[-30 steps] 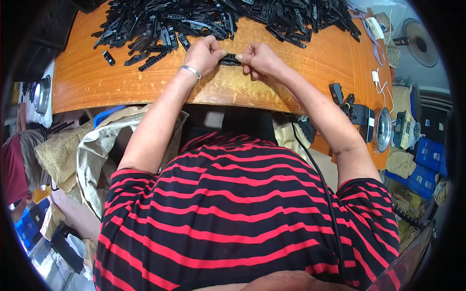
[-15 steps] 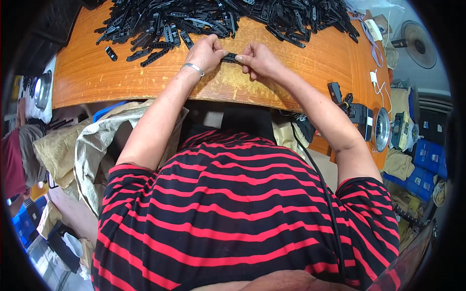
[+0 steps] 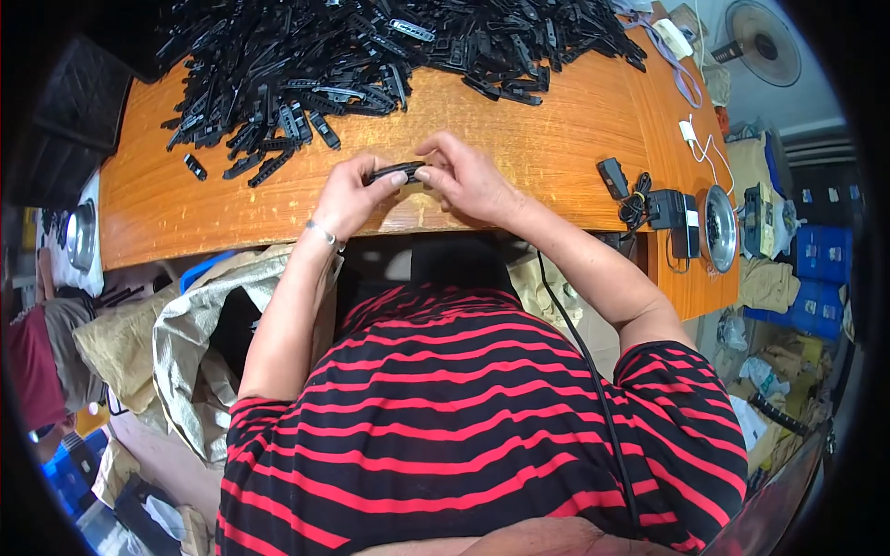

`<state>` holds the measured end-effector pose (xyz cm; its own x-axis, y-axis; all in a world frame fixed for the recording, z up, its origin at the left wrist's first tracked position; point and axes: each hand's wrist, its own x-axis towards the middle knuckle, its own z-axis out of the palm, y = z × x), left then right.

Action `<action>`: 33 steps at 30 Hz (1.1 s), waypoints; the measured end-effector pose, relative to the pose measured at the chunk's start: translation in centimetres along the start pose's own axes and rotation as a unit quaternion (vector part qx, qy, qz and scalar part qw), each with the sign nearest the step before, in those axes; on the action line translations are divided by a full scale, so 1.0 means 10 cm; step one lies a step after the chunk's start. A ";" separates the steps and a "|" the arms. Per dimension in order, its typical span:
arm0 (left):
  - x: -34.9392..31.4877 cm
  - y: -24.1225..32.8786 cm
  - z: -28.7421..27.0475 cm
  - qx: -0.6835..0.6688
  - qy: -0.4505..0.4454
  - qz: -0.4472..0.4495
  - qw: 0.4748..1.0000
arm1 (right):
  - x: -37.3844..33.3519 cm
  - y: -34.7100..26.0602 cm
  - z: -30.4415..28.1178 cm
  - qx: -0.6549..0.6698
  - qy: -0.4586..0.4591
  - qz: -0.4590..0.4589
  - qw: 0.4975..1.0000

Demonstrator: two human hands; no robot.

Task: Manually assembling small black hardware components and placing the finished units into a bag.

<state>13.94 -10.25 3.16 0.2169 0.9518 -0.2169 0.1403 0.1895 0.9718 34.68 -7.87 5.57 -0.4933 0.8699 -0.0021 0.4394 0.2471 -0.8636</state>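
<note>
Both hands hold one slim black plastic part (image 3: 380,172) just above the table's near edge. My left hand (image 3: 347,197) has its fingers wrapped round the left end, the thumb laid along the top. At the right end my right hand (image 3: 466,183) pinches the part between thumb and fingers. The fingers cover much of the piece, so its exact kind does not show. Beyond them lies a large heap of similar black plastic parts (image 3: 306,69), long and narrow, some with slots. One short black piece (image 3: 195,167) lies apart at the left.
A wooden table (image 3: 519,130) bears the heap. At its right are a black power adapter (image 3: 675,222) with coiled cable, a metal bowl (image 3: 721,230) and a white plug (image 3: 687,132). A fan (image 3: 762,43) stands far right. An open woven sack (image 3: 185,320) hangs below left.
The view has tilted, so more of the heap shows. My hands have come nearer the table's front edge and closer together, with the black part still between them.
</note>
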 end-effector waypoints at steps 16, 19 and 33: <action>-1.76 0.70 -1.09 0.508 0.040 -0.119 0.852 | 0.41 0.28 -0.72 -0.326 0.162 -0.092 0.927; -1.85 0.68 -1.10 0.512 0.117 -0.071 0.848 | 0.56 0.51 -0.90 -0.393 0.177 -0.053 0.901; 0.28 0.28 -0.54 0.513 0.221 0.105 0.823 | 0.37 0.09 -0.07 -0.212 0.083 -0.070 0.971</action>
<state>9.72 -5.79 5.78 -0.0003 0.9754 0.2206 0.9355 -0.0777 0.3447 33.80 -4.15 5.10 -0.4583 0.8629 0.2129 0.6640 0.4917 -0.5634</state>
